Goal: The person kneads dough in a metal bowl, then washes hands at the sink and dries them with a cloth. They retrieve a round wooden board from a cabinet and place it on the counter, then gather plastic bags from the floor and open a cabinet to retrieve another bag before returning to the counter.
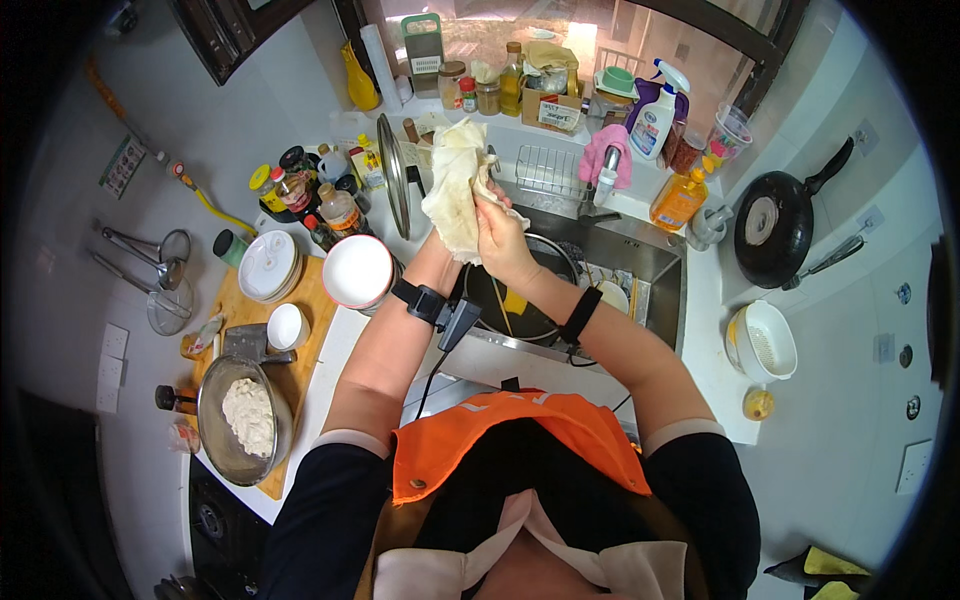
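Observation:
A crumpled cream cloth (455, 180) is held up above the near left edge of the sink. My right hand (504, 236) grips its right side, with the fingers folded into the fabric. The cloth drapes over my left hand (444, 253), so only the wrist side of it shows clearly and its fingers are mostly hidden. Below both hands, a large dark pan (480, 289) sits in the steel sink (660, 262), with a yellow sponge (515, 301) and chopsticks (501, 309) in it.
At left, a wooden board (319, 289) bears a steel bowl (281, 420) of dough (249, 416), a cleaver (246, 341) and stacked plates (268, 262). White bowls (358, 271) stand near my left forearm. An upright glass lid (394, 176) is beside the cloth. The faucet (609, 176) carries a pink cloth (600, 154).

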`<control>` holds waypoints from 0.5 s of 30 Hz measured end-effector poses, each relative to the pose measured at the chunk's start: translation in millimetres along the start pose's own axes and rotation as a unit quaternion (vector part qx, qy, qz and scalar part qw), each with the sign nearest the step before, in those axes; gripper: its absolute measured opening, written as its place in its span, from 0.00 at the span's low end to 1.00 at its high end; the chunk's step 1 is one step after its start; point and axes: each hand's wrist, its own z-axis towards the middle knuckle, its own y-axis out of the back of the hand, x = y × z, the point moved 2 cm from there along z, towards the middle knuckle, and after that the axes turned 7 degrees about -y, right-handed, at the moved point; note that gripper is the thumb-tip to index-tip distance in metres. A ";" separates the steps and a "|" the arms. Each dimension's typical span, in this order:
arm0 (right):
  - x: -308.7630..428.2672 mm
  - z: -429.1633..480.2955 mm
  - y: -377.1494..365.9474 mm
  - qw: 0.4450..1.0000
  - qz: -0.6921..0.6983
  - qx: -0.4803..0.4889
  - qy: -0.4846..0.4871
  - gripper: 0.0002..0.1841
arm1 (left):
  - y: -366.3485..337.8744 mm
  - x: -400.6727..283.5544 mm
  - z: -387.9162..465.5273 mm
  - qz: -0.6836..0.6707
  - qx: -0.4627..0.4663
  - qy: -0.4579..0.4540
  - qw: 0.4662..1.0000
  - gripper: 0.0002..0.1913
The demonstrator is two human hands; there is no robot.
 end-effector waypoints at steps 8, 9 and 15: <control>13.2 34.2 45.4 0.900 -0.352 0.087 0.244 0.22 | -7.1 -17.7 -7.9 0.037 -0.100 0.068 0.992 0.31; 15.2 38.5 48.4 0.888 -0.389 0.065 0.236 0.22 | -6.5 -17.2 -10.0 0.036 -0.076 0.065 0.994 0.31; 14.9 38.6 33.6 0.933 -0.352 0.040 0.068 0.27 | 19.0 22.7 -8.2 0.196 -0.197 -0.026 0.960 0.23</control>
